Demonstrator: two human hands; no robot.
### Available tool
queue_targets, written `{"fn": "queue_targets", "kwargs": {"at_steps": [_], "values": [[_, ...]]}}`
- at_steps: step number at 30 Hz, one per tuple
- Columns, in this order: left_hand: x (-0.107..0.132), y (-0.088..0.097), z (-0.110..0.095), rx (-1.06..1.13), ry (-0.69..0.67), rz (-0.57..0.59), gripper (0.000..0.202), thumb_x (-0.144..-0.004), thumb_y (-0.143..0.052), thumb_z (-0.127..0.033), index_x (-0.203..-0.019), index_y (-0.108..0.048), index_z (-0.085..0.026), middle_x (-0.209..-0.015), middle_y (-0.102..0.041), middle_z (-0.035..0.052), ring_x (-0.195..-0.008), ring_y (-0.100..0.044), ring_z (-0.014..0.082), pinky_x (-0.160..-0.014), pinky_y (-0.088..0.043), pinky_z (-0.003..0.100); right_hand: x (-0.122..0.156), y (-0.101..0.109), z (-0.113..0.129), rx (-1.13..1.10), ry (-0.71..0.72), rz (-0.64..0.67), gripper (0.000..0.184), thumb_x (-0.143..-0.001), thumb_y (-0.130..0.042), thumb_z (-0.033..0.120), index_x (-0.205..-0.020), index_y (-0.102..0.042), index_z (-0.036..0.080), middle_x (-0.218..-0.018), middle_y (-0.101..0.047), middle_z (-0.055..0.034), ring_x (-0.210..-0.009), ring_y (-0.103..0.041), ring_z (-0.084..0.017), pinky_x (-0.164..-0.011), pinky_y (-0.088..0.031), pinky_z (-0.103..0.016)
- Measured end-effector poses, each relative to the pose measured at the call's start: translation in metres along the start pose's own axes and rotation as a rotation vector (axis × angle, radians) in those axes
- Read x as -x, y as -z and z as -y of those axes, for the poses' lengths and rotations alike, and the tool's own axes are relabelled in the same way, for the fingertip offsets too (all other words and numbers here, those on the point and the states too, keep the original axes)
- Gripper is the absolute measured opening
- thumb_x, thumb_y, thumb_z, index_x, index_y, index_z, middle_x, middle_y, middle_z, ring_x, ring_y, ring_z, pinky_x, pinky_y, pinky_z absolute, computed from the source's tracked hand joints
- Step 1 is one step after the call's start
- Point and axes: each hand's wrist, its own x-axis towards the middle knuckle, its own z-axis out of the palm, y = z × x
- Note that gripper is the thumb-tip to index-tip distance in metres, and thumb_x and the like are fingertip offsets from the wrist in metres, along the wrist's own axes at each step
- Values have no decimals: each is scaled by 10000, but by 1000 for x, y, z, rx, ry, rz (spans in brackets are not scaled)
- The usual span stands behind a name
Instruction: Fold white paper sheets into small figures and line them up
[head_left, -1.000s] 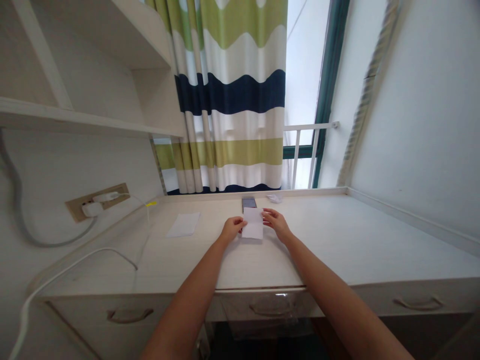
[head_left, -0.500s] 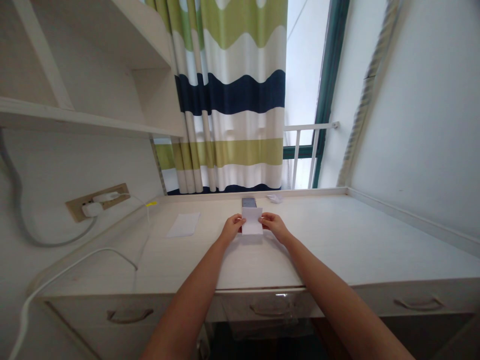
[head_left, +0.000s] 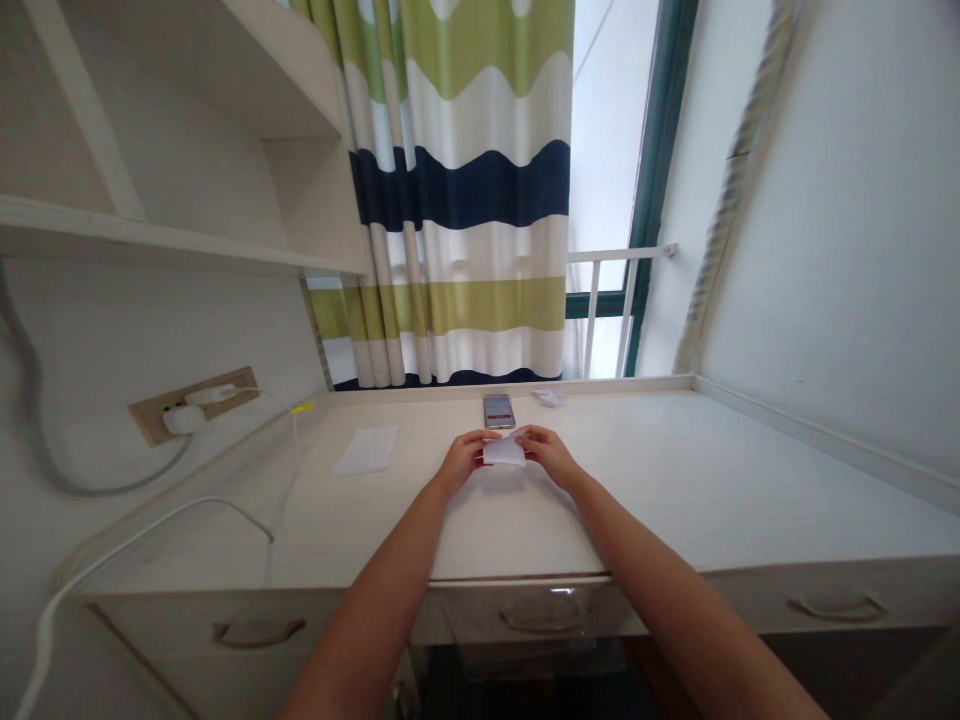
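A small white sheet of paper [head_left: 504, 453] is held just above the desk between my two hands, its far part folded or curled over. My left hand [head_left: 466, 460] grips its left edge with thumb and fingers. On the opposite edge, my right hand [head_left: 547, 453] pinches it, fingers bent over the top. Behind the paper lies a phone [head_left: 499, 411] with its screen lit. Some fingertips are hidden by the sheet.
More white paper [head_left: 367, 450] lies flat on the desk [head_left: 675, 480] at the left. A crumpled white piece [head_left: 550, 398] sits near the back edge. Chargers [head_left: 184, 418] are plugged into the wall socket, and a white cable [head_left: 217, 500] runs across the left side.
The upper part of the paper, upright before, has come down towards me, so the sheet looks shorter and more of the phone shows. Both hands stay in nearly the same place.
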Motion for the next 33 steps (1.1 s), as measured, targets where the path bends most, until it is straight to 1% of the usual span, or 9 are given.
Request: {"fn": "queue_targets", "kwargs": {"at_steps": [5, 9, 14, 18, 21, 24, 26, 29, 33], "values": [[1, 1, 0, -30, -39, 44, 228, -622, -517, -297, -699, -629, -115, -724, -593, 69, -613, -522, 120, -535, -419, 236, 0, 3, -2, 18, -21, 22, 171, -609, -554, 298, -695, -637, 175, -679, -603, -8, -613, -528, -101, -581, -408, -230], [0, -1, 1, -203, -59, -7, 255, -597, -588, -342, -722, -619, -122, -689, -571, 37, -604, -503, 106, -507, -402, 211, -1, 3, -5, 108, -23, -20, 214, -593, -596, 333, -728, -634, 171, -638, -572, 10, -555, -494, -81, -531, -394, -214], [-2, 0, 4, -309, -113, -26, 372, -518, -666, -268, -857, -586, -138, -621, -540, -13, -532, -472, 72, -454, -342, 167, -2, 3, -6, 142, 47, -43, 313, -523, -669, 321, -789, -617, 164, -519, -497, 47, -525, -494, -92, -553, -430, -256], [-1, 0, 5, -284, -68, -37, 490, -531, -659, -291, -986, -540, -154, -641, -554, -12, -549, -505, 90, -469, -361, 180, -1, 3, -5, 192, 75, -47, 315, -524, -668, 337, -777, -621, 155, -580, -493, 36, -541, -498, -90, -538, -431, -249], [-1, -1, 5, -311, 1, -76, 371, -538, -649, -348, -815, -596, -107, -596, -546, -2, -531, -495, 91, -478, -369, 192, -1, 3, -5, 204, 89, -18, 316, -527, -669, 341, -778, -621, 156, -626, -488, 34, -546, -495, -83, -529, -425, -239], [-3, -1, 5, -325, 10, -93, 335, -514, -660, -373, -679, -598, -89, -566, -544, 3, -504, -472, 83, -474, -363, 196, -1, 3, -5, 206, 73, -8, 327, -531, -671, 338, -801, -618, 162, -638, -502, 30, -561, -494, -85, -532, -421, -235], [-4, 0, 6, -312, -10, -102, 338, -502, -665, -377, -670, -598, -92, -566, -549, 3, -510, -476, 86, -480, -364, 200, -3, 4, -7, 192, 34, 5, 322, -544, -663, 347, -804, -616, 163, -629, -520, 26, -573, -498, -90, -536, -419, -233], [-5, 2, 7, -299, -26, -104, 333, -499, -665, -376, -663, -599, -94, -570, -557, 6, -521, -484, 93, -491, -368, 207, -6, 5, -11, 170, -23, 41, 268, -552, -654, 371, -674, -604, 137, -572, -525, 21, -548, -489, -89, -532, -411, -233], [-6, 3, 9, -307, -18, -111, 314, -510, -656, -362, -664, -602, -94, -577, -560, 8, -530, -491, 98, -503, -373, 215, -9, 6, -14, 144, -14, 31, 281, -515, -678, 375, -567, -556, 127, -516, -508, 32, -508, -469, -81, -524, -399, -234]]}}
